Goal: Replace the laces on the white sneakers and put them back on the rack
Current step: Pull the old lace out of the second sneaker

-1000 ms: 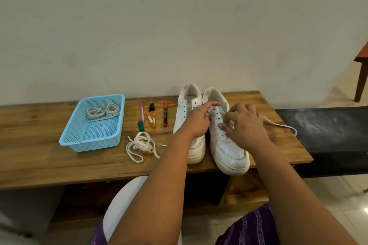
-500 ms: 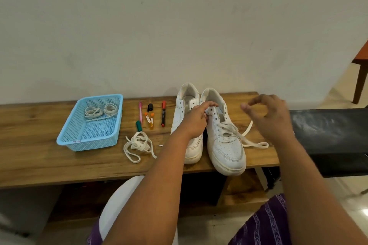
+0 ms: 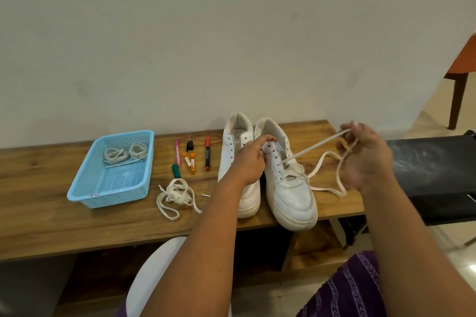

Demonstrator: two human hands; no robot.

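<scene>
Now, R hand (image 3: 365,154) pinches lace (image 3: 316,148) taut, L hand (image 3: 251,159) grips sneaker (image 3: 288,183), basket (image 3: 113,195) mark unreadable

sneakers (image 3: 260,177): white pair, side by side on bench | lace (image 3: 313,148): partly threaded, right shoe

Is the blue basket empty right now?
No, the blue basket holds two coiled laces at its far end, near the wall.
</scene>
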